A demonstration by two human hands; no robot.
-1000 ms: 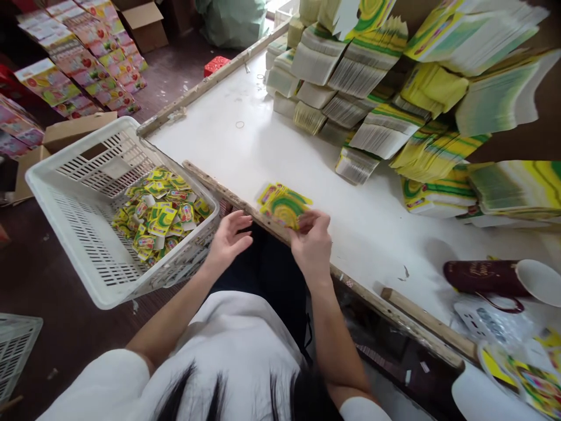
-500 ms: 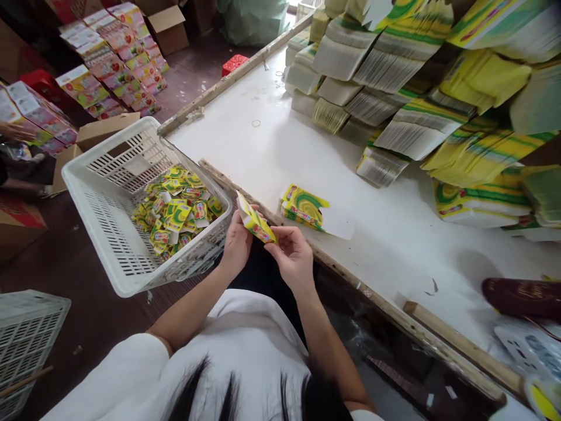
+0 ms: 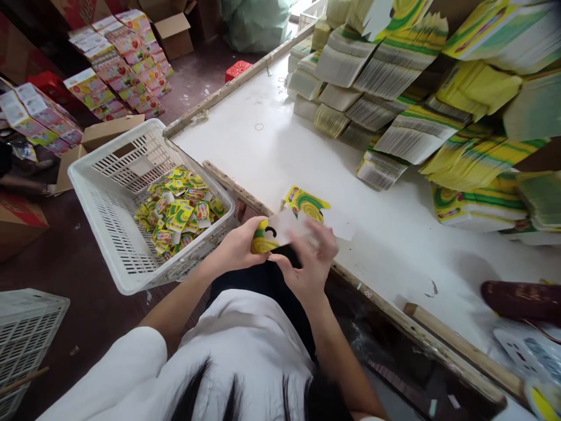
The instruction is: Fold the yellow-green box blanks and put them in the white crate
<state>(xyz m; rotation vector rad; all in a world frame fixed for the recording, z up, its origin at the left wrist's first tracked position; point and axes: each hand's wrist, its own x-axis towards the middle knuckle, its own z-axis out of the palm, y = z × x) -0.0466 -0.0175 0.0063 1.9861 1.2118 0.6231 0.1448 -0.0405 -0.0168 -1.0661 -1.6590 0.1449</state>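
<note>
Between my hands is a small yellow-green carton (image 3: pixel 265 238) with a white flap stretching to the right. My left hand (image 3: pixel 239 245) grips its left end, thumb below. My right hand (image 3: pixel 309 257) is at the white flap, its fingers spread and partly blurred by motion. Just beyond, on the white table (image 3: pixel 236 140), lies a flat yellow-green carton piece (image 3: pixel 307 202) with a white part. To the left stands a white plastic basket (image 3: pixel 103 228) with many small yellow-green cartons (image 3: pixel 179 213) inside.
Stacks of flat yellow-green cartons (image 3: pixel 398 128) cover the table's far right. A dark red case (image 3: pixel 519 299) lies at the right. Pink boxes (image 3: pixel 116 64) and open brown boxes stand on the floor, upper left. A person's arm shows at the left edge.
The carton has turned, so its white flap now points right. My right hand has moved slightly right and up, and its fingers have spread from their pinch.
</note>
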